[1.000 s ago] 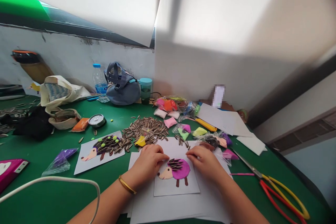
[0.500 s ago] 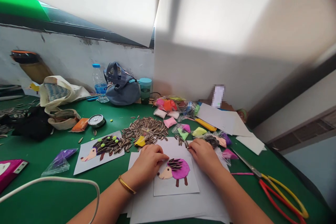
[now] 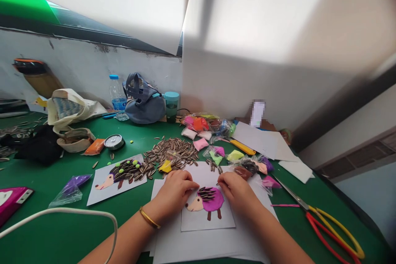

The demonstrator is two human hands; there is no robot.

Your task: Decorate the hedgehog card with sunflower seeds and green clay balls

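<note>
A white card with a hedgehog picture (image 3: 198,223) lies on a stack of larger white sheets (image 3: 173,247). The hedgehog has a magenta clay body (image 3: 217,202), a pale face and brown legs; dark striped sunflower seeds (image 3: 206,194) stick to its upper left side. My left hand (image 3: 176,189), wearing a gold bangle, rests with bent fingers on the card's left edge, holding it down. My right hand (image 3: 233,187) is over the upper right of the card, thumb and forefinger pinched on a small sunflower seed (image 3: 218,184) just above the body.
A heap of sunflower seeds (image 3: 173,150) lies beyond the card. A second hedgehog picture (image 3: 95,196) is at left. Bagged clay (image 3: 201,144), a yellow cutter (image 3: 243,147) and scissors (image 3: 309,207) lie right. A white cable (image 3: 77,211) crosses the left foreground.
My right hand has moved a little left and nearer to me, its fingertips leaving the loose seeds for the hedgehog's top. A brown clay packet now shows behind it. My left hand stays put.
</note>
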